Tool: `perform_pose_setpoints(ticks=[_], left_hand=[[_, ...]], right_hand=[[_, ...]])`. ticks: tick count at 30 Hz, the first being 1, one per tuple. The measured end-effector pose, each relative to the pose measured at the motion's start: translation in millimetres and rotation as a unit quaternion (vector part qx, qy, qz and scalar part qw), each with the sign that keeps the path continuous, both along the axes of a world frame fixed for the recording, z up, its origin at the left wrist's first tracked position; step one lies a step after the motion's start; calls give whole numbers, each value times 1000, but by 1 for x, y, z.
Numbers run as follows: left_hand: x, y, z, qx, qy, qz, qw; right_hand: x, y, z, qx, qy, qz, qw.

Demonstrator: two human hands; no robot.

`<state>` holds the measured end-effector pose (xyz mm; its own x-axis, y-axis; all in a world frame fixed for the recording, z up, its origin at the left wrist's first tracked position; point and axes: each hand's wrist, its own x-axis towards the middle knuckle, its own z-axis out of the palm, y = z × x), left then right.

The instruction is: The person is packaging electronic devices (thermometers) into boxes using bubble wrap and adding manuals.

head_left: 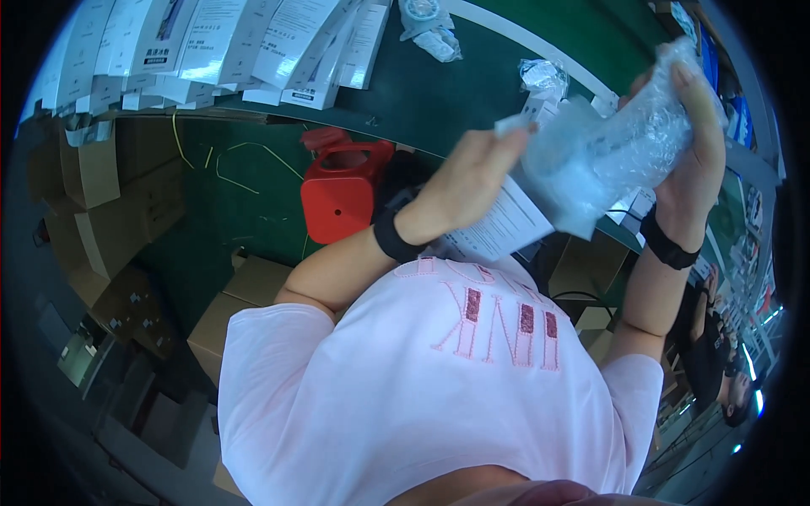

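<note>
My right hand (699, 139) grips a bubble-wrapped item (629, 148) and holds it up over the table's near edge. The wrap is clear and crumpled; what lies inside is hidden. At the item's left end, my left hand (477, 177) has its fingers pinched at a pale edge of the plastic, partly smeared by motion. Below the wrapped item and close to my body, a white printed box (504, 226) sits tilted, partly covered by my left hand and the wrap.
Many white printed boxes (219, 42) stand in a row at the far left of the dark green table (396, 101). Small wrapped parts (434, 34) lie on the table. A red plastic stool (342, 190) and cardboard boxes (101, 202) are on the floor at left. Another person (717, 354) is at far right.
</note>
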<state>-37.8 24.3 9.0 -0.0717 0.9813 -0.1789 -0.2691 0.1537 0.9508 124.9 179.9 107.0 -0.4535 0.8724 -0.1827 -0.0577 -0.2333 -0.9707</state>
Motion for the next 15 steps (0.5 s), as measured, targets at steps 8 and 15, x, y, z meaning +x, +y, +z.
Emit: perform_pose_setpoints(ticks=[8, 15], left_hand=[[-16, 0, 11, -12, -49, 10, 999], [-37, 1, -23, 118, 215, 71, 967]], right_hand=[[-44, -21, 0, 114, -146, -13, 983], [-63, -54, 3, 236, -203, 380, 871]])
